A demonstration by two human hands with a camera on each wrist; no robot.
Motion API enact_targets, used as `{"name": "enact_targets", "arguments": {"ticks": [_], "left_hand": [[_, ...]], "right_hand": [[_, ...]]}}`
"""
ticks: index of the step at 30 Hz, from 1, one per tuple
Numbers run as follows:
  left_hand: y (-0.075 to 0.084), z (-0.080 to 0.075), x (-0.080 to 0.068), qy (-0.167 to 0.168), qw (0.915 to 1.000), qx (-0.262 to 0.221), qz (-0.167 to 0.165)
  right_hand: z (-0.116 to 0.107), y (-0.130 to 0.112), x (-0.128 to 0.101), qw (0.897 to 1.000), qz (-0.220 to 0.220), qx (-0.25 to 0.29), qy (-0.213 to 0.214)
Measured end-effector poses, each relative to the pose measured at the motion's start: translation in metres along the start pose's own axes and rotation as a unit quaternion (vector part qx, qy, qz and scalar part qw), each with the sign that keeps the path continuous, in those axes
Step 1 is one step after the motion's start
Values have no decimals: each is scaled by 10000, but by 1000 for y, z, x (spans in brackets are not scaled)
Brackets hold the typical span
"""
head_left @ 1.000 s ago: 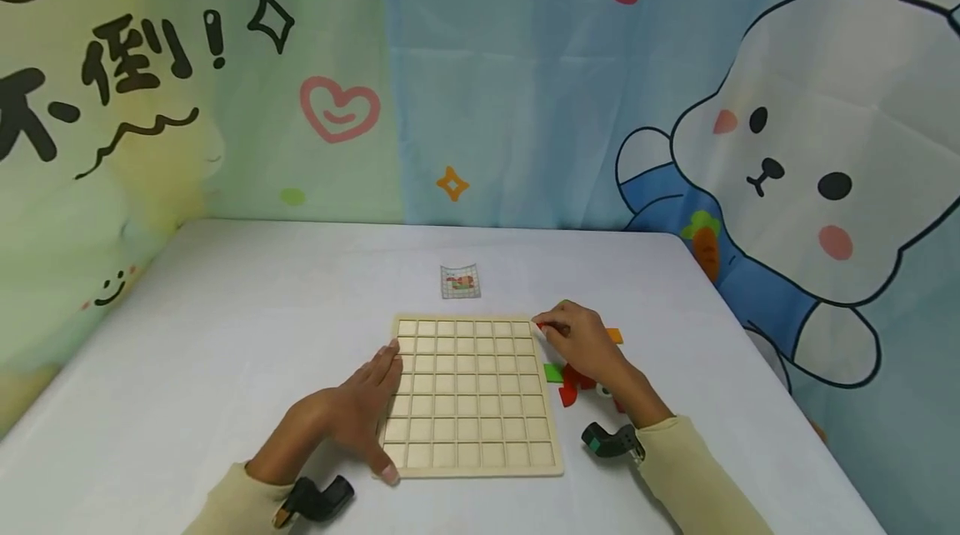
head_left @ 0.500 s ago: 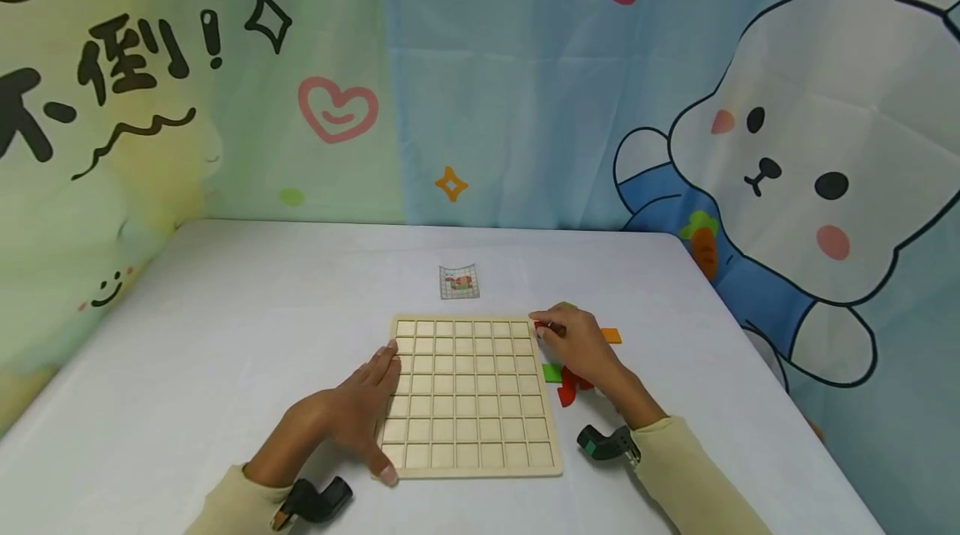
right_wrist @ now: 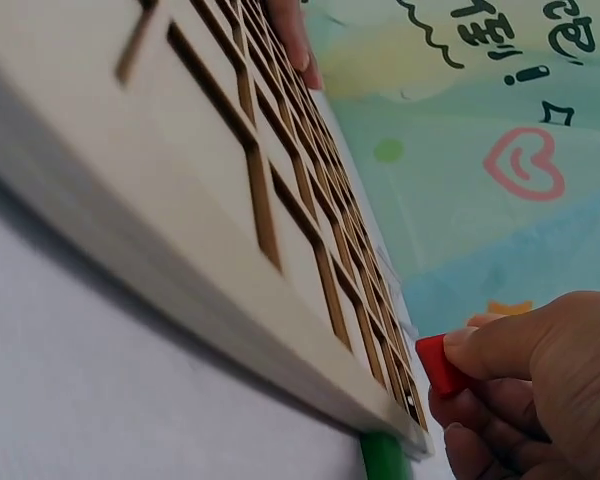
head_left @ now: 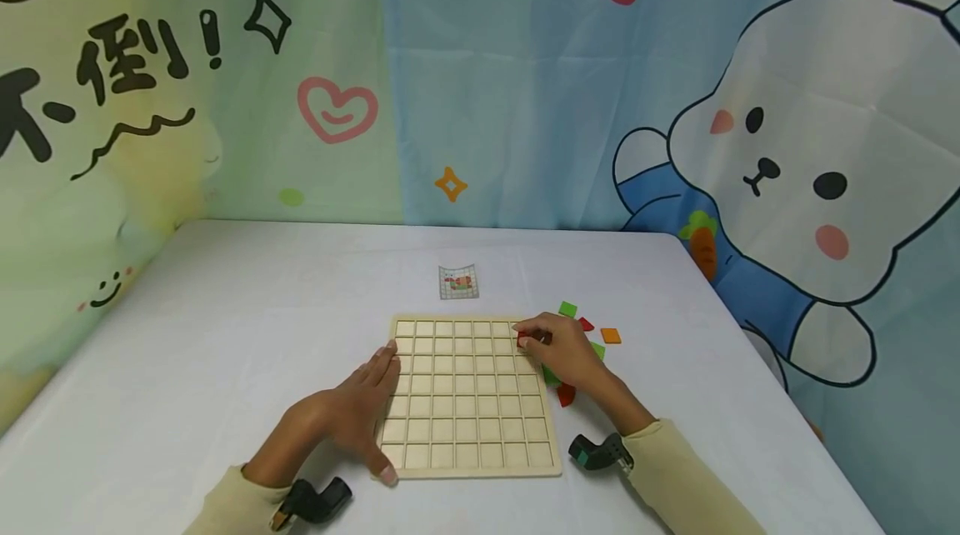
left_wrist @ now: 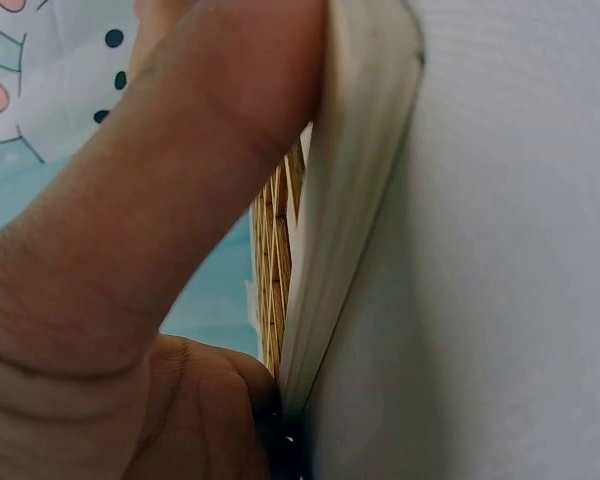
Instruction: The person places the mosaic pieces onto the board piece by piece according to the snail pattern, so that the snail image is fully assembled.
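A pale wooden grid board (head_left: 465, 443) lies flat on the white table, all its cells bare. My left hand (head_left: 358, 412) rests against the board's left edge, fingers straight along the rim, thumb at the near left corner (left_wrist: 360, 200). My right hand (head_left: 551, 346) pinches a small red tile (head_left: 522, 339) over the cells by the board's far right corner; the tile (right_wrist: 438, 362) shows between thumb and fingertips in the right wrist view. Loose tiles lie right of the board: green (head_left: 567, 309), red (head_left: 586, 324), orange (head_left: 611, 336).
A small pattern card (head_left: 458, 282) lies just beyond the board's far edge. More tiles, green (head_left: 551, 377) and red (head_left: 566, 394), sit by my right wrist. A printed cloth backdrop rises behind the table. The table's right edge falls off past the tiles.
My right hand has moved left from the tile pile onto the board's far right corner, carrying the red tile. Tiles it covered now show. The left hand has stayed put.
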State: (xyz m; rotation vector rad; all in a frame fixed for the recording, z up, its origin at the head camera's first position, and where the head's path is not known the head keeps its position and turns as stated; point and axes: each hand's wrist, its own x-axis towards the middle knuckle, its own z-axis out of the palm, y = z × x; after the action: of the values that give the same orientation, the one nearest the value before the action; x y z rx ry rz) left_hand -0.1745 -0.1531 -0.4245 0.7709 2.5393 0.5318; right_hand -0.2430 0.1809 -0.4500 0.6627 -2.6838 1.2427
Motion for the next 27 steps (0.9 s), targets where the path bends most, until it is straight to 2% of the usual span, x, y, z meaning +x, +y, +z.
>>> {"name": "enact_targets", "arguments": {"ticks": [5,11,18,27], "left_hand": [[0,1,1,-10,10000,-14,-50],[0,1,1,-23,10000,6,-85],[-1,2,-1,-3,10000,-42,5],[1,0,-1,-3,10000,-7,-49]], "right_hand": [[7,-6,-1,9997,188,40,-149],[13,-12,-3,9990,75,203,-394],[20,-14,-6,9994,171,132,-279],[18,-20,-7,9988,327,-232,-264]]}}
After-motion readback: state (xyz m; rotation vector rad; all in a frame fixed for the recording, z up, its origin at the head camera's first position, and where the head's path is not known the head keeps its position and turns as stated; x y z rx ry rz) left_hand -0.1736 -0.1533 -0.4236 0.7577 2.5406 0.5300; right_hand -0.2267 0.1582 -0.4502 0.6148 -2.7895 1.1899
